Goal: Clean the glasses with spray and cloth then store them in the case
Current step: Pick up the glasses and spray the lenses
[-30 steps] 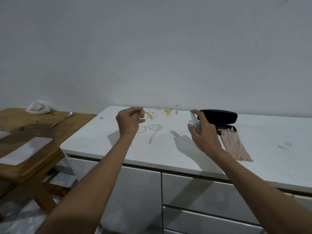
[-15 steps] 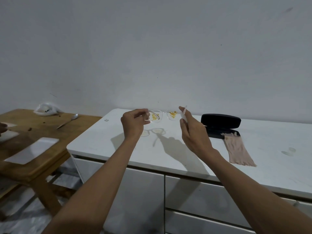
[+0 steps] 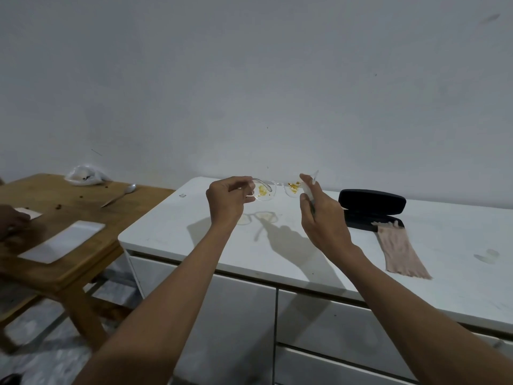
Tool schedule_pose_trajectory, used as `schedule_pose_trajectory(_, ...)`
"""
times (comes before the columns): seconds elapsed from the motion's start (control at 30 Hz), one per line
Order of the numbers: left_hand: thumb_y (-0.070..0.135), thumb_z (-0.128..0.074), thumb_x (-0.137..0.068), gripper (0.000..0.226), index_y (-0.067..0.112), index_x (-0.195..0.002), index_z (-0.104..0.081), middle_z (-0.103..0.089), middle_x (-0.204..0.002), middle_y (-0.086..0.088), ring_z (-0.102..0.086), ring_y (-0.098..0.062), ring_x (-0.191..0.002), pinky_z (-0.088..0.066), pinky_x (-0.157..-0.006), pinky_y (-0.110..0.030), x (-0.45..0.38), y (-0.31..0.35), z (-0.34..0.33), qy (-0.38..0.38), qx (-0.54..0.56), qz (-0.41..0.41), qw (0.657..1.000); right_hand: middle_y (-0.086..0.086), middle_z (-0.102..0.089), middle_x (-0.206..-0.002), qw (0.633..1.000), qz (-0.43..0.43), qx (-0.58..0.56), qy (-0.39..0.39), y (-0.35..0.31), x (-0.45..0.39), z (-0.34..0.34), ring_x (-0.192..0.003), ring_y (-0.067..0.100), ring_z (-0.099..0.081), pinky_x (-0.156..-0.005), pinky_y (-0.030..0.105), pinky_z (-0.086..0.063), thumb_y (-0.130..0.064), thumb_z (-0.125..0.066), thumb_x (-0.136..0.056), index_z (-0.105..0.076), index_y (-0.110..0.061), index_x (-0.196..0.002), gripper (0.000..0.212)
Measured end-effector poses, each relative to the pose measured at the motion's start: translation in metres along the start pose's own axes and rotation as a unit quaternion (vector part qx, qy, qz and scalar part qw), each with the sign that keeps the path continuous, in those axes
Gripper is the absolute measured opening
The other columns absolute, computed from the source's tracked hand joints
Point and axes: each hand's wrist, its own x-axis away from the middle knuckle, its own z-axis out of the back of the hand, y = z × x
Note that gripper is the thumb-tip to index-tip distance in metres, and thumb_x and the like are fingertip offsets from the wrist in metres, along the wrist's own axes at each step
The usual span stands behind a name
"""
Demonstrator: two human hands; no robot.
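Clear-framed glasses [image 3: 266, 192] with yellow-orange smears on both lenses hang above the white cabinet top [image 3: 177, 232]. My left hand [image 3: 229, 200] pinches them at their left end. My right hand [image 3: 322, 218] is closed around a small white spray bottle [image 3: 306, 190], mostly hidden in the palm, right beside the right lens. One temple sticks up past my right index finger. The black glasses case [image 3: 372, 202] lies open to the right, and a pinkish cloth [image 3: 401, 252] lies partly on its lower half.
A wooden table [image 3: 69, 207] stands left of the cabinet, with a white rectangular plate [image 3: 63, 240], a spoon [image 3: 122, 193] and a crumpled plastic bag [image 3: 83, 175]. Another person's hand [image 3: 11, 220] rests at its left edge. Drawers [image 3: 333, 323] front the cabinet below.
My right hand has carried the spray bottle left, from beside the case to the right lens of the glasses. My left hand keeps its hold on the glasses.
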Motion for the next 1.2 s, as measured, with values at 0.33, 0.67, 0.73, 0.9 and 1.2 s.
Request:
schedule_pose_trajectory(0.33, -0.004, -0.075, -0.082, 0.012, -0.002, -0.093, -0.078, -0.075, -0.082, -0.019, -0.069, -0.025, -0.067, -0.060, -0.062, -0.028, 0.0009, 0.0004, 0.0018, -0.009, 0.004, 0.001, 1.000, -0.006, -0.051, -0.072, 0.999, 0.024, 0.030, 0.009, -0.0007, -0.0012, -0.0026, -0.067, 0.018, -0.050, -0.063, 0.035, -0.043, -0.016, -0.047, -0.104, -0.043, -0.027, -0.153, 0.050)
schedule_pose_trajectory(0.67, -0.004, -0.076, -0.082, 0.013, -0.003, -0.094, -0.078, -0.075, -0.084, -0.021, -0.070, -0.020, -0.064, -0.062, -0.064, -0.031, -0.0013, -0.0013, 0.0034, -0.005, 0.002, 0.005, 1.000, 0.002, -0.061, -0.072, 0.999, 0.032, 0.029, 0.017, 0.0006, 0.0001, -0.0041, -0.066, 0.020, -0.054, -0.062, 0.035, -0.043, -0.015, -0.051, -0.103, -0.048, -0.023, -0.150, 0.048)
schedule_pose_trajectory(0.73, -0.005, -0.075, -0.082, 0.013, -0.003, -0.094, -0.078, -0.075, -0.081, -0.019, -0.070, -0.021, -0.065, -0.062, -0.063, -0.030, -0.0007, -0.0011, 0.0032, -0.004, 0.003, 0.003, 1.000, 0.003, -0.063, -0.074, 0.999, 0.030, 0.031, 0.015, 0.0009, 0.0000, -0.0044, -0.066, 0.019, -0.053, -0.062, 0.034, -0.043, -0.016, -0.051, -0.103, -0.048, -0.024, -0.150, 0.048)
schedule_pose_trajectory(0.9, -0.006, -0.074, -0.082, 0.012, -0.003, -0.094, -0.078, -0.076, -0.079, -0.015, -0.071, -0.020, -0.066, -0.062, -0.063, -0.030, -0.0007, -0.0029, 0.0048, -0.003, 0.003, 0.003, 1.000, -0.003, -0.053, -0.069, 0.998, 0.034, 0.042, 0.020, 0.0008, -0.0015, -0.0059, -0.063, 0.017, -0.048, -0.059, 0.035, -0.040, -0.015, -0.051, -0.102, -0.047, -0.023, -0.150, 0.048)
schedule_pose_trajectory(1.2, -0.005, -0.073, -0.083, 0.012, -0.004, -0.094, -0.077, -0.076, -0.084, -0.019, -0.071, -0.017, -0.067, -0.062, -0.065, -0.032, -0.0020, -0.0063, 0.0091, -0.011, -0.002, 0.000, 1.000, -0.002, -0.049, -0.058, 0.999, -0.005, 0.034, 0.028, 0.0068, 0.0006, -0.0074, -0.057, 0.024, -0.051, -0.056, 0.039, -0.044, -0.015, -0.047, -0.102, -0.052, -0.019, -0.139, 0.037)
